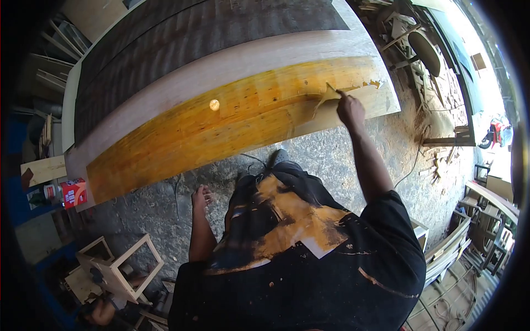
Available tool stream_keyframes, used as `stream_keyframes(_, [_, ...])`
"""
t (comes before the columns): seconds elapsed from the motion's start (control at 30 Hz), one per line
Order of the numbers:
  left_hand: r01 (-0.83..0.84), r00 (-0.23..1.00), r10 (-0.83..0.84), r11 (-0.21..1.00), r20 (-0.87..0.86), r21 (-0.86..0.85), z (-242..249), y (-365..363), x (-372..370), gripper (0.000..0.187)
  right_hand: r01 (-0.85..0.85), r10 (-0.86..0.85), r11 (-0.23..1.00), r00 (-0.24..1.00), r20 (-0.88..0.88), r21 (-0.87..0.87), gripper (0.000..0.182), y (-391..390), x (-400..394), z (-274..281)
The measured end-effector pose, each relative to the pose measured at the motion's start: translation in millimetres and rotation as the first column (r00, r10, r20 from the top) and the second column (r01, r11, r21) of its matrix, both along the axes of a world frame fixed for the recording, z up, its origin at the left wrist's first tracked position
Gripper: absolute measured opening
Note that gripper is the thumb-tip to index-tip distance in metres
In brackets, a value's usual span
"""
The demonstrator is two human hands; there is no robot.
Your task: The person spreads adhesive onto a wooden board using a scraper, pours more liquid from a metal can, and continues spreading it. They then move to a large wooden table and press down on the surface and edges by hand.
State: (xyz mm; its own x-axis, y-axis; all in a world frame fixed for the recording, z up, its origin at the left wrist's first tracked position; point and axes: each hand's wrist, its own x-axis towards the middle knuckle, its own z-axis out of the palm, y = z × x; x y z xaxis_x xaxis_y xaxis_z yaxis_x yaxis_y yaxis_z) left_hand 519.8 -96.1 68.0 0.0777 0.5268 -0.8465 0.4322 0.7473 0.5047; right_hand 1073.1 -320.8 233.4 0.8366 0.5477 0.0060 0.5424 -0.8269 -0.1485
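A large board point(182, 127) carries a wet-looking yellow-orange coating over much of its near part, with a paler strip beyond it. At the board's right part, my right hand point(351, 109) is closed on a thin yellowish spreader point(330, 94), whose wide edge touches the surface. A ridge of thicker yellow liquid point(371, 84) lies just right of the spreader. My left hand point(203, 196) hangs beside my body over the floor, away from the board, its fingers loosely apart and holding nothing.
Dark corrugated-looking sheet point(215, 27) covers the board's far part. A red-and-white container point(74, 193) stands at the left corner. Wooden frames point(130, 265) and part of another person point(103, 311) are at lower left. Wood scraps, a round-topped stool point(425, 53) and stacked timber point(450, 251) lie right.
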Motion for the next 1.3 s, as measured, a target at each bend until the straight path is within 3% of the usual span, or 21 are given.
stream_keyframes(0.07, [0.018, 1.0, -0.018, 1.0, 0.013, 0.0, 1, -1, -1, 0.033, -0.105, 0.107, 0.979, 0.994, 0.002, -0.175, 0.034, 15, -48, -32])
stream_keyframes(0.1, [0.026, 0.999, -0.026, 1.0, 0.023, 0.0, 3, -3, -4, 0.033, -0.086, 0.085, 0.995, 0.996, -0.021, -0.053, 0.038, 29, -85, -45])
stream_keyframes(0.2, [0.029, 1.0, -0.029, 1.0, 0.006, -0.006, 7, -4, -5, 0.033, -0.24, 0.246, 0.963, 0.969, -0.038, 0.121, 0.03, 82, -175, -70])
stream_keyframes(0.23, [0.026, 1.0, -0.026, 1.0, 0.007, -0.008, 7, -6, -6, 0.033, -0.274, 0.273, 0.961, 0.922, -0.273, 0.034, 0.03, 108, -194, -45])
stream_keyframes(0.27, [0.036, 0.999, -0.036, 0.999, 0.016, -0.006, 10, -7, -11, 0.033, -0.394, 0.39, 0.918, 0.88, -0.272, 0.041, 0.029, 119, -206, -35])
stream_keyframes(0.33, [0.009, 1.0, -0.01, 1.0, 0.021, 0.016, 17, -2, -24, 0.033, -0.451, 0.449, 0.89, 0.838, -0.31, 0.07, 0.027, 146, -199, -20])
stream_keyframes(0.4, [-0.033, 0.999, 0.03, 0.997, 0.036, 0.073, 24, -1, -45, 0.033, -0.393, 0.426, 0.893, 0.895, -0.131, 0.219, 0.027, 165, -181, -3])
stream_keyframes(0.47, [-0.134, 0.991, 0.131, 0.988, 0.042, 0.078, 23, -3, -78, 0.033, -0.322, 0.336, 0.938, 0.935, -0.112, 0.125, 0.032, 185, -160, 0])
stream_keyframes(0.5, [-0.193, 0.98, 0.188, 0.978, 0.068, 0.077, 16, -4, -97, 0.033, -0.362, 0.375, 0.924, 0.92, -0.11, 0.121, 0.032, 192, -163, -6])
stream_keyframes(0.57, [-0.261, 0.964, 0.254, 0.959, 0.075, 0.113, 17, -18, -120, 0.037, -0.372, 0.352, 0.927, 0.907, -0.232, -0.047, 0.035, 206, -177, -38])
stream_keyframes(0.6, [-0.3, 0.953, 0.292, 0.947, 0.083, 0.111, 16, -25, -129, 0.037, -0.449, 0.441, 0.892, 0.889, -0.122, -0.045, 0.037, 214, -201, -63])
stream_keyframes(0.67, [-0.403, 0.915, 0.399, 0.91, 0.055, 0.098, 12, -50, -153, 0.039, -0.658, 0.644, 0.753, 0.737, -0.205, -0.004, 0.036, 237, -260, -67])
stream_keyframes(0.77, [-0.44, 0.898, 0.436, 0.894, 0.059, 0.085, 8, -96, -172, 0.041, -0.801, 0.725, 0.589, 0.581, -0.371, -0.103, 0.028, 292, -291, -31])
stream_keyframes(0.87, [-0.514, 0.858, 0.511, 0.856, 0.054, 0.056, 3, -129, -184, 0.043, -0.821, 0.807, 0.57, 0.569, -0.158, -0.041, 0.037, 344, -285, -30])
stream_keyframes(0.97, [-0.514, 0.858, 0.514, 0.858, 0.017, 0.01, 0, -157, -189, 0.042, -0.874, 0.858, 0.485, 0.481, -0.179, -0.022, 0.044, 364, -293, -40])
stream_keyframes(1.03, [-0.533, 0.846, 0.533, 0.846, -0.003, -0.013, -1, -163, -192, 0.042, -0.947, 0.924, 0.314, 0.287, -0.253, 0.071, 0.05, 363, -306, -59])
stream_keyframes(1.07, [-0.545, 0.839, 0.544, 0.838, -0.024, -0.035, -2, -169, -193, 0.042, -0.951, 0.925, 0.302, 0.275, -0.261, 0.066, 0.05, 364, -309, -68])
stream_keyframes(1.13, [-0.57, 0.822, 0.569, 0.821, -0.031, -0.028, -9, -176, -197, 0.042, -0.997, 0.919, 0.038, 0.01, -0.395, 0.065, 0.053, 349, -322, -61])
stream_keyframes(1.23, [-0.565, 0.825, 0.564, 0.825, -0.035, -0.021, -13, -174, -196, 0.041, -0.997, 0.873, -0.073, -0.048, -0.486, -0.031, 0.053, 322, -324, -9])
stream_keyframes(1.3, [-0.588, 0.809, 0.588, 0.808, -0.018, -0.012, -15, -170, -191, 0.041, -0.988, 0.862, -0.13, -0.072, -0.502, -0.081, 0.052, 313, -307, -14])
